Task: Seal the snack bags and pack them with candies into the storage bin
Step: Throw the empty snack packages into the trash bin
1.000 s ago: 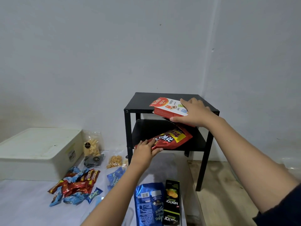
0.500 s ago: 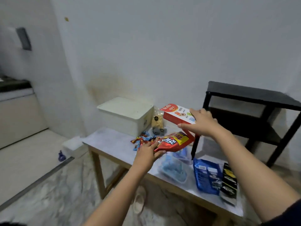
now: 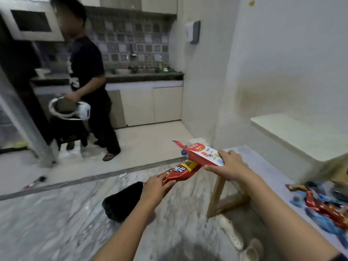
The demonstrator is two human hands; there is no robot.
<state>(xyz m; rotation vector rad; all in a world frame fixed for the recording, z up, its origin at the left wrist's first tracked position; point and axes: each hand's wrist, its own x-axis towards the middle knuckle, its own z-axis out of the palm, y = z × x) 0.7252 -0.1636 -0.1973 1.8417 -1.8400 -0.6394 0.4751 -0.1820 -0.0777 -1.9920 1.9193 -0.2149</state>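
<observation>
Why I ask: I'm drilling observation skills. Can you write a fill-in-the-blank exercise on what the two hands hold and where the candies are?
The left hand grips a ____ snack bag.
The right hand holds a red and white ____ by one end.
The wrapped candies lie on the ____.
Missing words: red; box; table.
</observation>
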